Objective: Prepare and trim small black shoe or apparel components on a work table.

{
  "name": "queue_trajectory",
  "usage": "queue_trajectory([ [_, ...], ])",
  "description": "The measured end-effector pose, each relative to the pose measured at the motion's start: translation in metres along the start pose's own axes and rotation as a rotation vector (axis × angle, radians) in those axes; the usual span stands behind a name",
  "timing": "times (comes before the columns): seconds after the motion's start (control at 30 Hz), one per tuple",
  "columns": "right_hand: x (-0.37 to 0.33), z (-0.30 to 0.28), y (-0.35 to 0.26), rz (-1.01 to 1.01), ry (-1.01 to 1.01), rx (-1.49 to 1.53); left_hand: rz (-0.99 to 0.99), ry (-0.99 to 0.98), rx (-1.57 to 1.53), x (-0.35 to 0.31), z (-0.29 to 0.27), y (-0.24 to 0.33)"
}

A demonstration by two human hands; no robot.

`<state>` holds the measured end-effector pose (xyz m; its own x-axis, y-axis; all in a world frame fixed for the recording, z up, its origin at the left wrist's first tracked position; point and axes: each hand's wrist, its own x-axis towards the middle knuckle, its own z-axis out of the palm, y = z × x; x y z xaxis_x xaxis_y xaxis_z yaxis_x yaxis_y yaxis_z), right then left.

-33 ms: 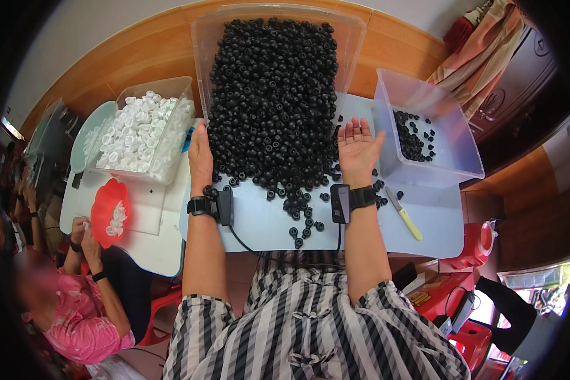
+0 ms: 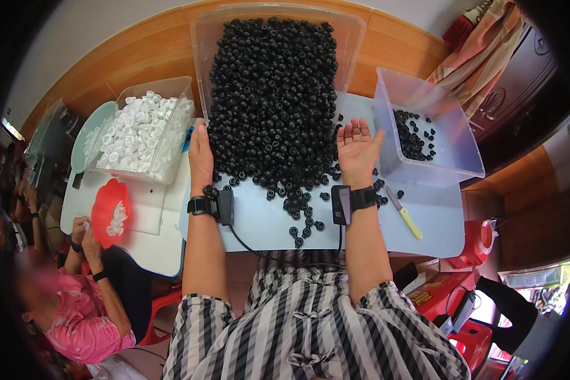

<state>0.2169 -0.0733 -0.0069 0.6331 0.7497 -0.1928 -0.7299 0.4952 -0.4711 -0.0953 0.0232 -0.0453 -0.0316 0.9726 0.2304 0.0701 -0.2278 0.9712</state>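
Observation:
A large clear tub (image 2: 354,44) lies tipped toward me, and a big heap of small round black plastic pieces (image 2: 272,101) fills it and spills onto the table. My left hand (image 2: 201,155) stands on edge at the heap's left side, fingers straight and together, nothing held. On the heap's right side my right hand (image 2: 359,152) lies palm up, its fingers spread and slightly bent, holding nothing. Loose black pieces lie around both wrists. A small knife (image 2: 408,221) with a yellow-green handle rests to the right of my right wrist.
At the right stands a clear bin (image 2: 437,161) with some black pieces inside. A clear bin of white caps (image 2: 139,133) and a red bowl (image 2: 99,209) are on the left table, where another person (image 2: 85,304) works. A cable hangs between my wrist devices.

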Motion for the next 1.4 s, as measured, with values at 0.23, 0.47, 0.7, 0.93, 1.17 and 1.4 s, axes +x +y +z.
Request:
queue_trajectory([
  [0.23,-0.022,0.012,-0.015,0.100,-0.081,0.003,0.030,0.018,0.034,0.002,0.009,0.003],
  [0.47,-0.040,0.011,-0.031,0.070,-0.150,-0.088,0.057,0.050,0.055,0.003,0.013,0.003],
  [0.7,-0.055,0.010,-0.040,0.139,-0.228,-0.137,0.046,0.054,0.064,-0.002,0.007,0.003],
  [0.93,-0.061,0.011,-0.058,0.278,-0.388,0.028,-0.038,-0.003,0.089,0.000,0.006,0.002],
  [1.17,-0.104,0.005,-0.098,0.358,-0.640,-0.311,-0.112,-0.084,0.113,0.009,0.005,-0.002],
  [1.4,-0.166,-0.043,-0.125,0.800,-1.031,-0.764,-0.128,-0.106,0.175,0.002,0.006,-0.004],
])
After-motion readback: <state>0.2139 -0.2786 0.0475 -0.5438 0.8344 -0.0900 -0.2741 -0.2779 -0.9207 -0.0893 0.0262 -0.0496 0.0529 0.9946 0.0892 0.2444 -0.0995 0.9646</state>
